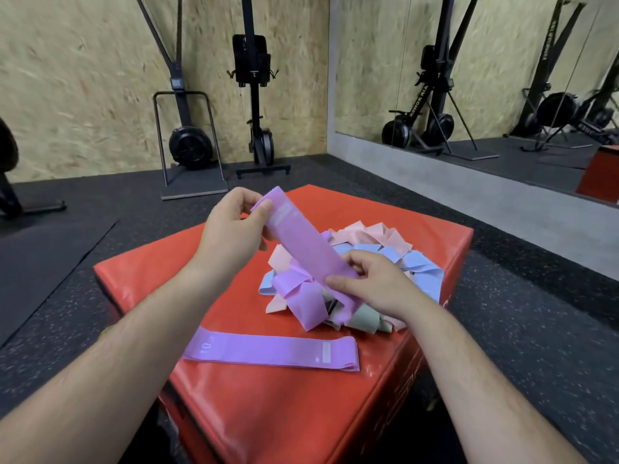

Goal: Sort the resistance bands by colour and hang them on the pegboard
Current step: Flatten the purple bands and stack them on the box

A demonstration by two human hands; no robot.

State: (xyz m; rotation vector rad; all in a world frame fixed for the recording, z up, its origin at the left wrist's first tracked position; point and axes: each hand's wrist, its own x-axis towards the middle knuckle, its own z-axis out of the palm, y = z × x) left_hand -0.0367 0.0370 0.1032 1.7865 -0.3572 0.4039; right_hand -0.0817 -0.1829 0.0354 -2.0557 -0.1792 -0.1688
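Holding a purple resistance band (pixel 303 244) stretched flat between both hands, a person stands over a red padded box (pixel 254 406). The left hand (pixel 231 232) pinches the band's far end between thumb and curled fingers; the right hand (pixel 371 283) pinches its near end the same way. Just beyond and beneath the right fingers lies a tangled pile of bands (pixel 355 272) in pink, blue, purple and grey-green. Nearer than both hands, a flattened purple band (pixel 271 351) lies alone on the box.

Likely risks: the held band's lower end seems to touch the pile, so lifting could drag loose bands off the box; a weak pinch could let it snap back.

The flat band reads "10"; the rest is illegible. No pegboard is visible.
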